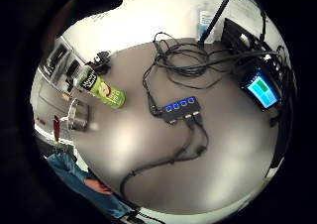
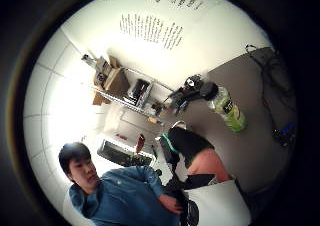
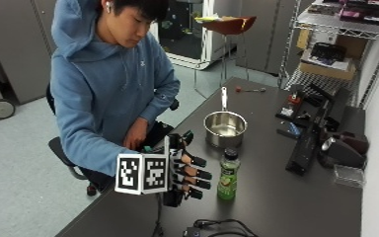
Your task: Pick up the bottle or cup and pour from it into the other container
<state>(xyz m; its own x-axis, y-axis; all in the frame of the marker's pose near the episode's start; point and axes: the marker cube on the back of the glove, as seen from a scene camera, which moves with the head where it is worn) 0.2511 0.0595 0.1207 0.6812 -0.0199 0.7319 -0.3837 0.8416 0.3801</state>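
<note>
At frame centre the dark table (image 3: 288, 197) carries 1 steel saucepan (image 3: 225, 128), with 1 green bottle (image 3: 227, 175) upright below it. The gloved right hand (image 3: 186, 173) hovers left of the bottle, fingers straight and apart, gripping nothing.

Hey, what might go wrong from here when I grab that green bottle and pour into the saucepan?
The green bottle is tall, narrow and upright; your gloved right hand beside it might knock it over while closing in. Its black cap appears on, so nothing may pour until it's off. The saucepan stands just behind the bottle, so the tilting bottle might bump its rim.
</note>
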